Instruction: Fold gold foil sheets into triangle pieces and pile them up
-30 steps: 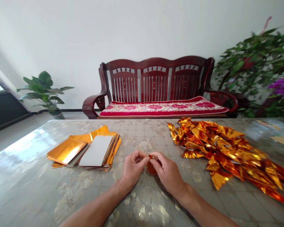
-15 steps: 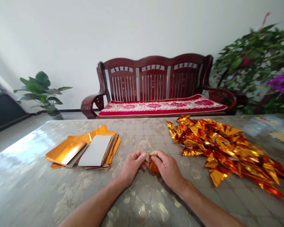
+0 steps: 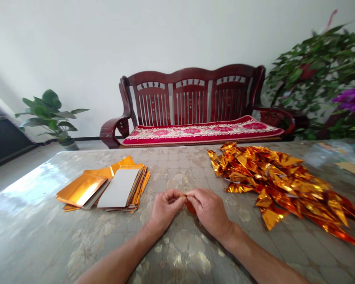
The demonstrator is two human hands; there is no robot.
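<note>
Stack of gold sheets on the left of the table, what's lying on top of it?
A white-faced sheet tops the stack, with a shiny gold sheet beside it on the left. The sheets underneath are covered; only their edges show.

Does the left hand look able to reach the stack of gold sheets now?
Probably yes. The stack of gold sheets lies just left of the left hand, with only bare table between. However, that hand and the right hand both pinch a folded foil piece.
</note>
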